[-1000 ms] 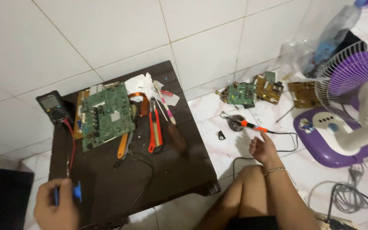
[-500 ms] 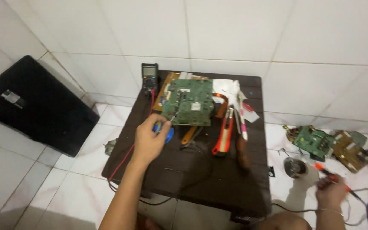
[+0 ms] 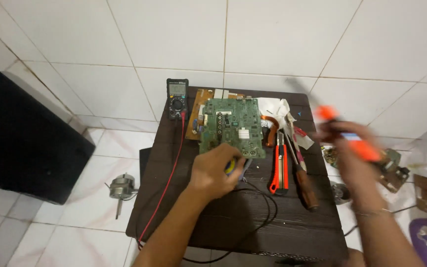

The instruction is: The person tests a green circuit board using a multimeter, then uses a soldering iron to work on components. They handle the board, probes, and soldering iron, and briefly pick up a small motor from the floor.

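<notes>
Since the earlier frame, the right hand (image 3: 354, 148) is rising from the floor side to above the table's right edge, carrying an orange-handled soldering iron (image 3: 347, 133); motion blur is smearing both, so the fingers appear closed around the handle, though the exact grip is unclear. The left hand (image 3: 216, 170) is resting at the near edge of the green circuit board (image 3: 233, 126), fingers curled around a small blue object (image 3: 231, 165), possibly a solder spool. The board is lying on the dark wooden table (image 3: 253, 222), overlapping a brown board (image 3: 198, 118). A multimeter (image 3: 177, 99) is sitting at the table's far left corner, its red lead (image 3: 166, 183) trailing forward. Orange-handled pliers (image 3: 278, 165) and a brown-handled screwdriver (image 3: 305, 178) are lying just right of the board.
</notes>
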